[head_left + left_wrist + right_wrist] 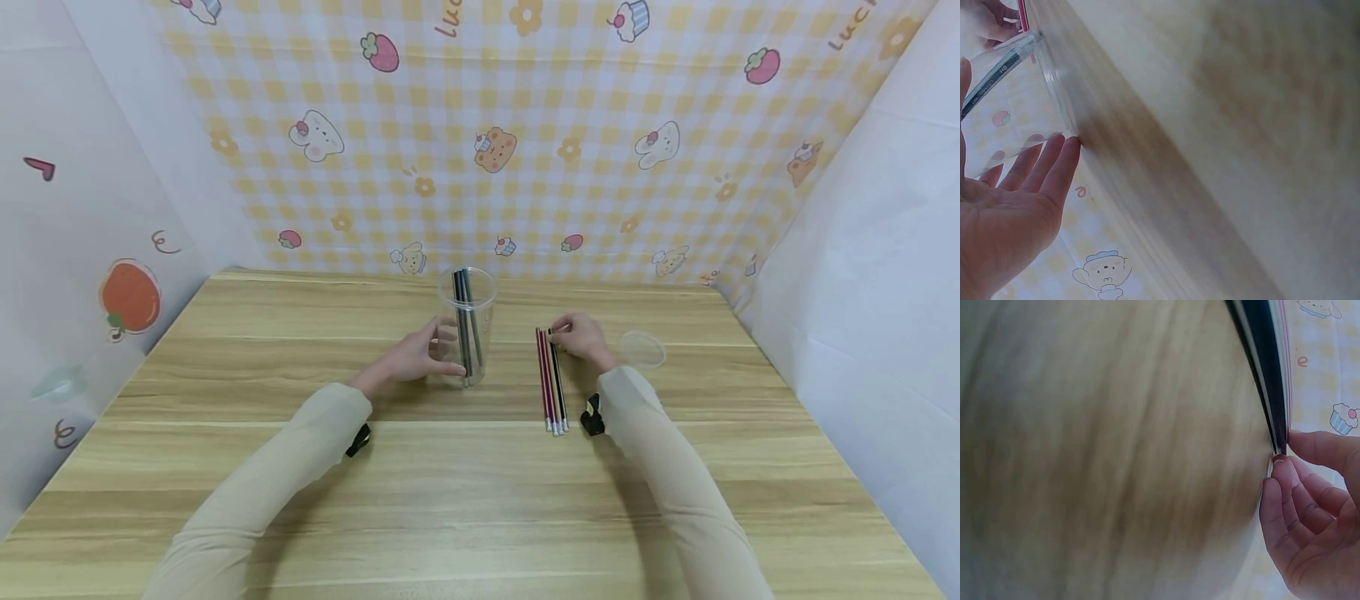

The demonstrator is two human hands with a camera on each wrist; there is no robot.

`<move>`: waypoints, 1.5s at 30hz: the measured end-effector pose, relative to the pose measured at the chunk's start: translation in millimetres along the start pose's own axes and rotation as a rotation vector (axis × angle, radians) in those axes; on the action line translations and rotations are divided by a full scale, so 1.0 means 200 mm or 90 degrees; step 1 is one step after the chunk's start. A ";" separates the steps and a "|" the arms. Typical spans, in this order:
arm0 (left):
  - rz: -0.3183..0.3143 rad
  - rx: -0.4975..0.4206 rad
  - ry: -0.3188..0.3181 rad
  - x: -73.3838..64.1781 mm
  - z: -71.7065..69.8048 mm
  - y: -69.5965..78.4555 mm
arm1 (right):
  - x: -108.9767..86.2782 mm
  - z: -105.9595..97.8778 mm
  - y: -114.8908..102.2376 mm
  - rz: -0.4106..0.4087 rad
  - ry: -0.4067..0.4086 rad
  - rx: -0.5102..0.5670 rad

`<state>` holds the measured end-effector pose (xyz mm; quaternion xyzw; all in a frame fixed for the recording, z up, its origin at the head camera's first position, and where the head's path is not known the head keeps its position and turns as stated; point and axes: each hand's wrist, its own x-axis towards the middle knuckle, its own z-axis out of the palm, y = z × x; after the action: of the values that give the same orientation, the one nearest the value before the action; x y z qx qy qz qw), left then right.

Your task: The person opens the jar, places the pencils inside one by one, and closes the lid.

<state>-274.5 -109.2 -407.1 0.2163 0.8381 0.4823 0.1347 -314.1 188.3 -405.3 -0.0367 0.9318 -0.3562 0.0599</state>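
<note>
A tall clear plastic cup (488,329) stands upright on the table, with several dark pencils (462,325) leaning inside it. My left hand (417,353) holds the cup from its left side, thumb in front and fingers around the back. In the left wrist view, a pencil marked HB (999,74) shows through the cup wall. To the cup's right lies a row of several pencils, red ones (543,379) on the left and a black pencil (559,385) on the right. The thumb and fingertips of my right hand (579,338) pinch the black pencil's far end.
A round clear lid (642,349) lies flat on the wooden table (450,500), right of my right hand. Behind the table hangs a yellow checked cloth (420,167) with cartoon prints. White cloth walls (862,250) close off both sides.
</note>
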 end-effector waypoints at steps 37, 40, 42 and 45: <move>0.008 0.007 -0.002 0.00 0.00 0.00 | 0.00 -0.06 0.04 0.021 -0.031 -0.038; 0.013 0.002 -0.006 0.00 0.00 0.00 | 0.00 -0.07 0.05 0.022 -0.031 -0.008; 0.014 0.000 -0.006 -0.01 0.00 0.00 | 0.00 -0.09 0.05 0.020 -0.028 0.019; 0.012 0.001 -0.005 -0.01 0.00 0.01 | 0.00 -0.11 0.06 0.011 -0.023 0.054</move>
<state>-272.9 -109.1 -406.0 0.2262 0.8359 0.4822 0.1328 -316.5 211.6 -395.8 -0.0327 0.9150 -0.3938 0.0813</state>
